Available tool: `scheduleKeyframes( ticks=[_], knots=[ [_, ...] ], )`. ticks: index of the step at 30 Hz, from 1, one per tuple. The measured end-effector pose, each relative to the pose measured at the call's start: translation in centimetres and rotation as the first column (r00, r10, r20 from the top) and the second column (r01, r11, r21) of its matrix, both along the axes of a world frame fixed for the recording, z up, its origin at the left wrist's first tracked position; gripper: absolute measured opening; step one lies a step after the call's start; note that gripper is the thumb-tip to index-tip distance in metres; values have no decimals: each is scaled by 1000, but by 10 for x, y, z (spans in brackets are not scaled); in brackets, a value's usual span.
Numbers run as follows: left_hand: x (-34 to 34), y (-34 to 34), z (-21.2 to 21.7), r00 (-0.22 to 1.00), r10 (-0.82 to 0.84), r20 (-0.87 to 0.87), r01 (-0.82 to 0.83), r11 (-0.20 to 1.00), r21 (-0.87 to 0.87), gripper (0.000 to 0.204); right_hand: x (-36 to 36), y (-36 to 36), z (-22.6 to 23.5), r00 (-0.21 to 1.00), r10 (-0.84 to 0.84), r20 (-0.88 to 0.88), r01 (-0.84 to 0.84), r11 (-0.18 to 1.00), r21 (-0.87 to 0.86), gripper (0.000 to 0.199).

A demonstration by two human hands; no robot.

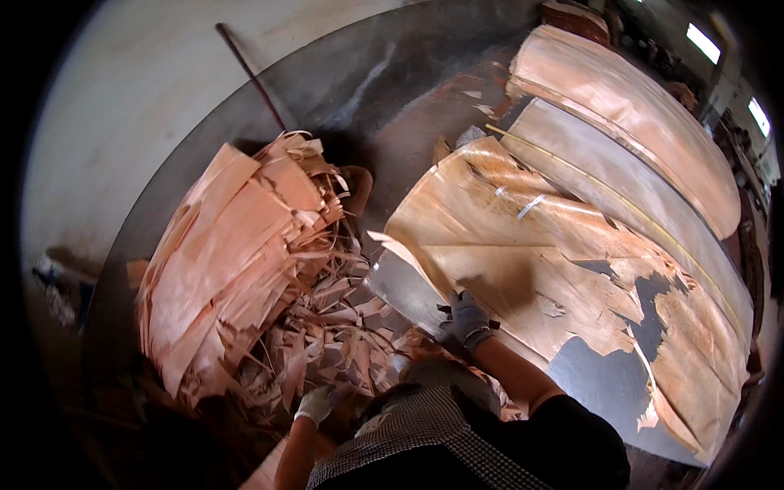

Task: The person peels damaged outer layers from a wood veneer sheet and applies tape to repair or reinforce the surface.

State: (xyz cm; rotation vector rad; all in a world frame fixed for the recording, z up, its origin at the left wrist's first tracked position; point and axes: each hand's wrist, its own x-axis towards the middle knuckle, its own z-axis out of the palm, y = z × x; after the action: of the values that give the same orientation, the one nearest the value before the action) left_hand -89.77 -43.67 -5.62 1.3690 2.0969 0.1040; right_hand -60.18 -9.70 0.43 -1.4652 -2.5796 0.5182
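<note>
While the left of the frame is filled by a heaped pile of pale orange wood veneer scraps and strips (245, 261), a thin dark rod (249, 73) is seen leaning at the upper left, behind the heap. Low down, near centre-left, the left hand (317, 402) in a light work glove is held at the foot of the scrap pile, fingers loosely curled; whether anything is pinched can't really be told. Right of centre, the right hand (467, 320), gloved too, is pressed on the near edge of a wide, torn reddish-brown veneer sheet (523, 245), laid on a grey metal table (596, 367). More long veneer sheets (629, 106) are stacked at the upper right.
</note>
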Motion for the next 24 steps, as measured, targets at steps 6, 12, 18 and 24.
scheduleKeyframes(
  ticks=[6, 12, 18, 24],
  knots=[
    [-111, 26, 13, 969, 230, 90, -197, 939, -281, 36, -8, 75, -8, 978, -35, 208, 39, 999, -18, 21],
    [-284, 139, -46, 919, -388, 76, 387, 922, 31, 23, 20, 121, 99, 856, -490, 166, 379, 813, 442, 18],
    [-383, 443, -25, 875, -482, 39, 472, 869, 151, 35, -40, 84, 236, 609, -792, -39, 471, 322, 821, 15],
    [-277, 657, 61, 637, -749, 182, 613, 635, 470, 34, -123, 30, 249, 389, -920, -47, 604, 216, 767, 20]
  ],
)
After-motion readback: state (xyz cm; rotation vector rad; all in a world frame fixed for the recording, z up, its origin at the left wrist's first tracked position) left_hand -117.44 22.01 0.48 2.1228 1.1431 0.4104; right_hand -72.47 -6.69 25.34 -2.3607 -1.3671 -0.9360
